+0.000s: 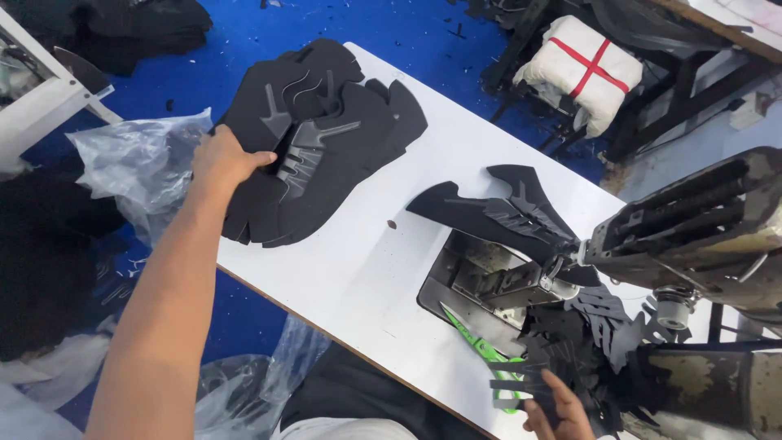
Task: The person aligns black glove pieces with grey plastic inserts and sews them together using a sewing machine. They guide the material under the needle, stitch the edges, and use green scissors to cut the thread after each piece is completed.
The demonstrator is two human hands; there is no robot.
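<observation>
Resting flat on the stack of black cut pieces (314, 138), the left hand (221, 159) is seen with fingers spread over the stack's near-left edge, not clamped; likely the pile is being steadied or its top piece picked off, judged from the palm-down contact. The stack is placed at the far-left end of the white table (366, 261), overhanging the edge slightly, well apart from the sewing machine (692, 236); that placement looks like a supply pile kept within arm's reach. One black piece (497, 216) is laid under the needle area, just left of the machine head, apparently staged for stitching. Right of the machine bed, near the table's front edge, the right hand (558, 407) is only partly shown at the frame bottom; fingers are curled around thin black trim pieces (562, 358), though how firmly cannot be told. Green-handled scissors (481, 350) lie on the machine bed, just left of that hand. The two hands are well apart, with the machine bed between them. Left of the table, a clear plastic bag (138, 163) sits just beside the left hand. Beyond the table's far edge, a white bundle with a red cross strap (582, 69) rests on a dark frame, over blue floor (244, 41).
</observation>
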